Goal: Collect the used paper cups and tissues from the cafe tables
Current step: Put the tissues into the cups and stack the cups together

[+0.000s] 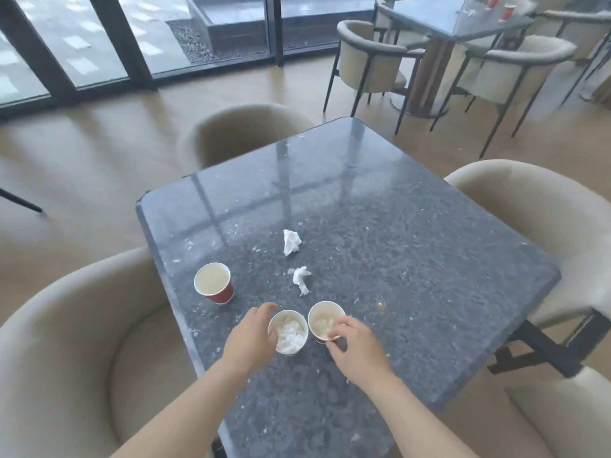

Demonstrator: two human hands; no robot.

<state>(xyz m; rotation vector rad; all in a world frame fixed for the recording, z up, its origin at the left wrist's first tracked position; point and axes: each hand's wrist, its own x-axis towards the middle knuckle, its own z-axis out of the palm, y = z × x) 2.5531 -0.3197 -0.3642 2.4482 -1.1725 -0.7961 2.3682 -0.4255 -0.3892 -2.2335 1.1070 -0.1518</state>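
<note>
**A:** What sits furthest left?

**B:** A beige armchair (82,342), its near side cut off by the frame edge. Next comes the grey stone table (396,242). Near its left edge the lone red cup (214,283) stands upright. Its inside looks pale, and I can't tell whether any liquid remains.

**A:** And the left hand?

**B:** The left hand (251,338) is curled round the middle cup (288,332), which is packed with white tissue. The palm and the steep view hide most of that cup's wall.

**A:** Any loose tissues?

**B:** Two crumpled ones lie beyond the cups, the far tissue (291,242) and the near tissue (301,278). They lie apart and touch no cup.

**A:** What about the right side?

**B:** The right cup (325,322) stands just beside the middle cup, and I can't tell whether they touch. The right hand (355,347) pinches its near rim between thumb and fingertips. Something pale lies inside, too blurred to name.

**A:** Farther off?

**B:** At top right a second table (463,18) carries distant cups (507,12), red, small and blurred, with white scraps beside them.
</note>
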